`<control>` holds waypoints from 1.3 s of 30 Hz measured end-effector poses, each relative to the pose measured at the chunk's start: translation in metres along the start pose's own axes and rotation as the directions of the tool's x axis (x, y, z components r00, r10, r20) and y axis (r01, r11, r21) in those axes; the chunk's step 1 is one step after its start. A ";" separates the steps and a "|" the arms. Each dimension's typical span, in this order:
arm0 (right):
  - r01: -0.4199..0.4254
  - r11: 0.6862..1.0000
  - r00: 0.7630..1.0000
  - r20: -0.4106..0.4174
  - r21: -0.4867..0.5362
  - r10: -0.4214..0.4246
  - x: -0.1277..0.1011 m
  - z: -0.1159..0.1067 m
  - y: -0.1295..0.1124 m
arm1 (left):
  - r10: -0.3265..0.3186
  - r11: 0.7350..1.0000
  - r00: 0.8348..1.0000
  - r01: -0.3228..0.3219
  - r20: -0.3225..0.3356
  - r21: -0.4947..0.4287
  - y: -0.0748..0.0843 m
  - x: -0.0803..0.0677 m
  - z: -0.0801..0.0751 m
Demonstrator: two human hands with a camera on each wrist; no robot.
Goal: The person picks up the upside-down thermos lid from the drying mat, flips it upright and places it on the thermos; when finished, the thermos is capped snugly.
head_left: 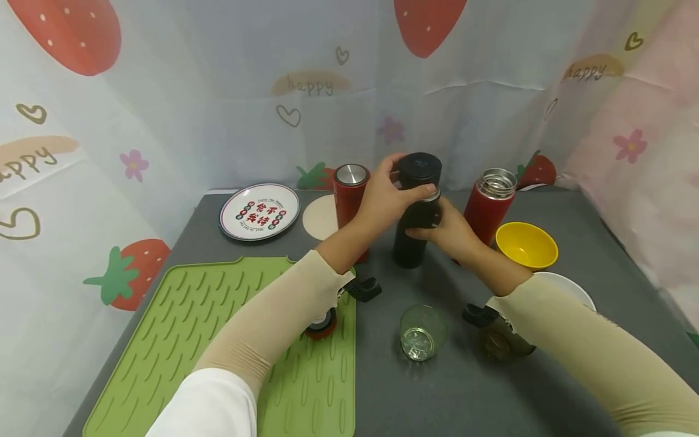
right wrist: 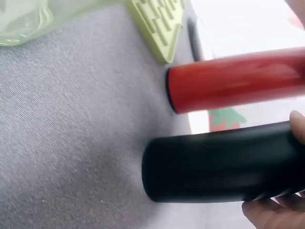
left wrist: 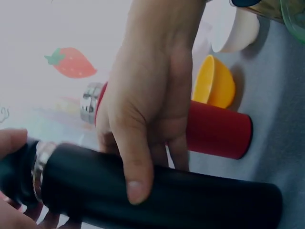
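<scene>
Strawberry-printed curtains reading "happy" close in a grey counter (head_left: 546, 388) on three sides. At its middle stands a black flask (head_left: 416, 233) — the left hand (head_left: 384, 200) curls round its lid (head_left: 419, 168), the right hand (head_left: 445, 227) clamps the body. Red flasks stand at nine (head_left: 350, 194) and three o'clock (head_left: 489, 206) of it. A plate (head_left: 260, 212) with red Chinese characters lies at ten, a green ribbed mat (head_left: 218, 340) at seven, a yellow bowl (head_left: 526, 245) at four — a glass (head_left: 421, 332) at six.

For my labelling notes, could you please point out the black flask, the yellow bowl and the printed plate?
black flask (head_left: 411, 240), head view, on its lower body.
yellow bowl (head_left: 525, 243), head view, on its inner wall.
printed plate (head_left: 260, 212), head view, on its printed centre.
</scene>
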State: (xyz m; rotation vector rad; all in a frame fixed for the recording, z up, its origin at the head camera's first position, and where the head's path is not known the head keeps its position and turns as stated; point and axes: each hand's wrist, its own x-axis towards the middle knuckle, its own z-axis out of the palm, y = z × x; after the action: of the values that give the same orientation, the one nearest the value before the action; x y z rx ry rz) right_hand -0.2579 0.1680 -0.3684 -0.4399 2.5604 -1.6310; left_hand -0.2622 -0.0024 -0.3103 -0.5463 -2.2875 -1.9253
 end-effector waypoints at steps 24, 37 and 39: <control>0.010 0.978 1.000 -0.027 -0.207 -0.016 0.001 -0.011 -0.002 | 0.092 0.968 0.994 -0.105 0.066 0.230 -0.019 -0.003 0.008; 0.023 0.979 1.000 -0.011 -0.205 -0.026 0.003 -0.008 0.004 | 0.228 0.950 0.973 -0.215 -0.034 0.228 -0.035 -0.007 0.018; 0.033 0.977 0.999 -0.002 -0.209 -0.034 0.003 -0.007 0.003 | 0.196 0.963 0.978 -0.180 -0.065 0.200 -0.031 -0.004 0.022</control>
State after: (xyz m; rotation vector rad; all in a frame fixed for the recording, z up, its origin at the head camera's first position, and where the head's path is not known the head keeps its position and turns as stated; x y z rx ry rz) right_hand -0.2628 0.1746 -0.3683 -0.4959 2.7558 -1.3784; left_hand -0.2653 0.0137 -0.3453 -0.6216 -2.2462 -1.5890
